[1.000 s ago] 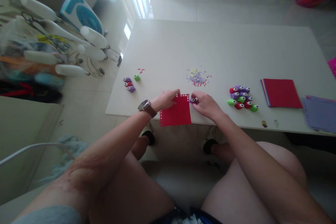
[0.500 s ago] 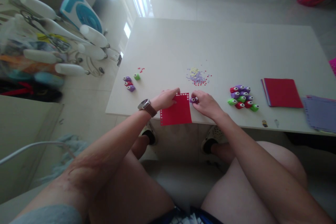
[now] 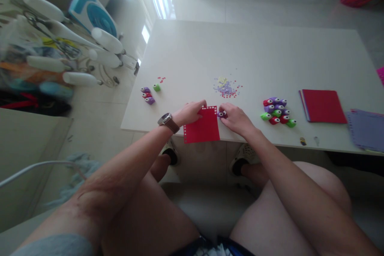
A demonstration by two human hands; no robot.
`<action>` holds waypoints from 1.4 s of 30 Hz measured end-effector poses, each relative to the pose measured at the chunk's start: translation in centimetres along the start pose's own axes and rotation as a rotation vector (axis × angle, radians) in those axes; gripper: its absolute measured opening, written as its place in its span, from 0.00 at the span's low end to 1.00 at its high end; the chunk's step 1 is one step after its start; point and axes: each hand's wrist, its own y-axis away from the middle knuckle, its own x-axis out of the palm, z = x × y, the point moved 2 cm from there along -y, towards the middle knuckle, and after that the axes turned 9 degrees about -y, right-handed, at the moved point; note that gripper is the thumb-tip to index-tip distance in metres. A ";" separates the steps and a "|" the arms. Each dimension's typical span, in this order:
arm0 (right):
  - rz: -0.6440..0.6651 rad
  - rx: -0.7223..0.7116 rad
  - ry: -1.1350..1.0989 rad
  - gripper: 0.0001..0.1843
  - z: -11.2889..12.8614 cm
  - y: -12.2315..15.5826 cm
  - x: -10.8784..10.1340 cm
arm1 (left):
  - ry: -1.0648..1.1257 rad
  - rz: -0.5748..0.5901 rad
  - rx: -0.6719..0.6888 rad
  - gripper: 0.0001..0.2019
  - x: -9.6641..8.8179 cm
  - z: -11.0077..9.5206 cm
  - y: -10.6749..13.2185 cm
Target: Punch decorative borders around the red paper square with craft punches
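A red paper square (image 3: 202, 128) with small holes punched along its top and left edges lies at the near edge of the white table (image 3: 255, 52). My left hand (image 3: 189, 113), with a watch on the wrist, pinches the sheet's upper left corner. My right hand (image 3: 237, 119) is closed round a small purple punch (image 3: 221, 114) set against the sheet's upper right edge. A scatter of tiny purple, yellow and red cut-outs (image 3: 225, 87) lies just beyond the sheet.
A cluster of several red, purple and green punches (image 3: 277, 112) sits to the right, three more punches (image 3: 150, 94) to the left. A red paper stack (image 3: 322, 106) and purple sheets (image 3: 367, 130) lie at far right. A drying rack (image 3: 63, 48) stands left of the table.
The red sheet and both hands stay almost where they were; the sheet shifted very slightly to the right.
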 end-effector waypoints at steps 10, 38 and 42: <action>0.006 0.001 -0.003 0.09 0.1 0.0 0.1 | 0.005 0.007 -0.014 0.24 0.0 -0.1 0.0; 0.056 -0.028 -0.021 0.09 0.5 0.1 0.1 | 0.028 0.003 -0.003 0.23 0.5 0.1 -0.1; 0.060 -0.023 -0.009 0.09 0.4 0.2 0.1 | 0.026 0.007 -0.002 0.23 0.6 0.2 -0.2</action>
